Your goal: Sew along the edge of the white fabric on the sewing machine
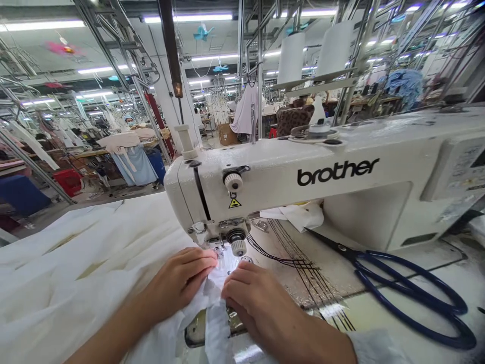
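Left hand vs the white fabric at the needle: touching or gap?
Touching. The head view shows the left hand lying on the white fabric, with its fingertips pressing the cloth down in front of the sewing machine. No gap is visible.

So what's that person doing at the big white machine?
A person sits at a white Brother sewing machine. Their left hand and right hand both lie on a white cloth, fingers bent, just under the machine's head. The rest of the cloth spreads out to the left. Big blue-handled scissors lie on the table to the right, untouched.
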`<state>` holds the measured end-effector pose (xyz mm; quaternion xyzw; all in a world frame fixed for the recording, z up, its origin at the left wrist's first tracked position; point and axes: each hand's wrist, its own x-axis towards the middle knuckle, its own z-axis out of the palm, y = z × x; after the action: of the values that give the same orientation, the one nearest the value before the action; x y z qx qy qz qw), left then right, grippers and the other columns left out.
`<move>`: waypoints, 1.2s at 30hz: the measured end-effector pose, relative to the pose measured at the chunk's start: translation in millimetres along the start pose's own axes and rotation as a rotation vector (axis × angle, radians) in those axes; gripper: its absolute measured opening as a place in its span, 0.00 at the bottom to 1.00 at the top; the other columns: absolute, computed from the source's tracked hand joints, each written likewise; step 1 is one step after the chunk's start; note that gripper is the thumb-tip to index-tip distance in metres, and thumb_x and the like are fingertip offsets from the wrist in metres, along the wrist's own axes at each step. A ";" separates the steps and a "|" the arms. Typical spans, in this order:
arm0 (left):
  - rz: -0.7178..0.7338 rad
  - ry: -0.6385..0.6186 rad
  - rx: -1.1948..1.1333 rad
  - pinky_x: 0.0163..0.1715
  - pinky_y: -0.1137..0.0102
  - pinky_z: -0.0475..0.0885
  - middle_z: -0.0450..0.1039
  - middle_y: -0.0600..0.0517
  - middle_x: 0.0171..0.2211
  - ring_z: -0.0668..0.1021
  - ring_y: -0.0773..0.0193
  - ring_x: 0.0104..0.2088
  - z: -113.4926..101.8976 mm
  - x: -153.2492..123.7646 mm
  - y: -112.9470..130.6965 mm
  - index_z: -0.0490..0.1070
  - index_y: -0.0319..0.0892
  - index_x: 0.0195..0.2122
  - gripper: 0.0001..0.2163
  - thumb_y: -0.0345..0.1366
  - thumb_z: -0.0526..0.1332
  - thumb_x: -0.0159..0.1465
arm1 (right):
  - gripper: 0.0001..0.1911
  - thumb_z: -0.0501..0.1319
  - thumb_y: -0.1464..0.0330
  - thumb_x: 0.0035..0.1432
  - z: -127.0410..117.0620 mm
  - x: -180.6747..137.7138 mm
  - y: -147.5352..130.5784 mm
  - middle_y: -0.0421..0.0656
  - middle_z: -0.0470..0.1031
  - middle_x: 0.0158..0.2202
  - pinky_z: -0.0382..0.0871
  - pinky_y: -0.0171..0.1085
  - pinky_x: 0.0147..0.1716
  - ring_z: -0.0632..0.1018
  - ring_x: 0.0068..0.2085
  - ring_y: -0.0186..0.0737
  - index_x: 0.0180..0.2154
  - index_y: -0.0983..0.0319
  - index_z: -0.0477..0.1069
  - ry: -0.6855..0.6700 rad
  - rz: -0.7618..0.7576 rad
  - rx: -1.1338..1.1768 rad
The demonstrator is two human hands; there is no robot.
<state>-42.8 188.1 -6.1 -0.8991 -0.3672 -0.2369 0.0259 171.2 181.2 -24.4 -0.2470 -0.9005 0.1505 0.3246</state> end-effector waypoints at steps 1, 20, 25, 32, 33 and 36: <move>-0.011 -0.012 0.016 0.45 0.70 0.74 0.78 0.50 0.40 0.79 0.64 0.42 -1.8 0.8 1.4 0.73 0.43 0.43 0.10 0.27 0.54 0.65 | 0.10 0.60 0.80 0.58 -0.3 0.6 0.9 0.40 0.72 0.26 0.61 0.35 0.30 0.68 0.30 0.36 0.25 0.66 0.67 0.006 -0.001 0.007; -0.113 -0.046 -0.087 0.49 0.69 0.70 0.74 0.49 0.46 0.74 0.65 0.48 1.1 -16.4 43.2 0.69 0.42 0.45 0.09 0.26 0.53 0.67 | 0.09 0.57 0.79 0.61 -1.3 -5.2 1.8 0.41 0.75 0.28 0.64 0.37 0.33 0.70 0.31 0.39 0.30 0.65 0.72 0.056 -0.033 0.021; -0.129 -0.051 -0.053 0.50 0.69 0.70 0.75 0.50 0.46 0.74 0.65 0.48 1.5 -11.9 31.3 0.70 0.43 0.44 0.07 0.29 0.55 0.67 | 0.08 0.60 0.79 0.59 -0.5 5.1 8.5 0.40 0.77 0.31 0.65 0.36 0.38 0.73 0.32 0.36 0.29 0.65 0.72 0.027 -0.006 -0.026; -0.014 -0.029 -0.049 0.51 0.65 0.70 0.72 0.45 0.48 0.72 0.61 0.50 -3.0 -15.4 35.4 0.66 0.41 0.50 0.13 0.24 0.53 0.66 | 0.05 0.66 0.72 0.54 -4.2 -6.1 1.9 0.43 0.75 0.34 0.65 0.41 0.36 0.72 0.35 0.43 0.33 0.66 0.72 0.001 -0.062 -0.224; -0.001 -0.031 -0.065 0.50 0.64 0.70 0.73 0.45 0.48 0.72 0.61 0.50 -3.1 -16.4 36.7 0.67 0.41 0.49 0.13 0.23 0.53 0.66 | 0.09 0.66 0.67 0.54 -4.4 -9.3 -0.2 0.45 0.75 0.35 0.66 0.41 0.36 0.71 0.35 0.43 0.35 0.67 0.72 0.008 -0.086 -0.268; -0.007 -0.021 -0.098 0.47 0.66 0.72 0.73 0.45 0.45 0.74 0.61 0.47 -3.5 -17.0 38.5 0.68 0.41 0.47 0.12 0.23 0.52 0.65 | 0.13 0.57 0.63 0.62 -0.5 -16.5 -4.8 0.45 0.74 0.33 0.65 0.41 0.32 0.71 0.33 0.42 0.35 0.67 0.72 0.091 -0.196 -0.333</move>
<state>-28.9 148.3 -5.6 -0.9003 -0.3587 -0.2454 -0.0227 180.8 168.2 -30.4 -0.2151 -0.9171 -0.0443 0.3326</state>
